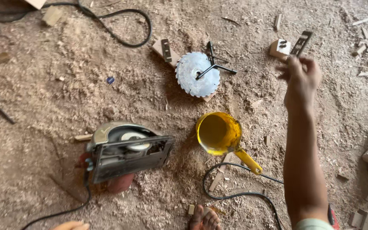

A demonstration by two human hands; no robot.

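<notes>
**Right hand up over the sawdust floor, dark flat strip at the fingers**

The right hand [301,76] reaches out over the sawdust-covered floor [56,98], fingers [287,68] curled closed around the lower end of a flat dark metal strip [301,42], which sticks up past the fingertips, just beside a small pale wooden block [279,49]. The hand is blurred, so the exact grip is hard to read. Near the bottom edge, only a sliver of the left hand [70,225] shows; I cannot tell how its fingers sit. On the floor between the hands lie a toothed circular saw blade of grey metal [194,79] with a black wrench [214,66] across it, a yellow plastic scoop with a handle [220,134], and an overturned electric circular saw [126,151]. A black cable [235,195] loops near a bare foot [204,218].
</notes>
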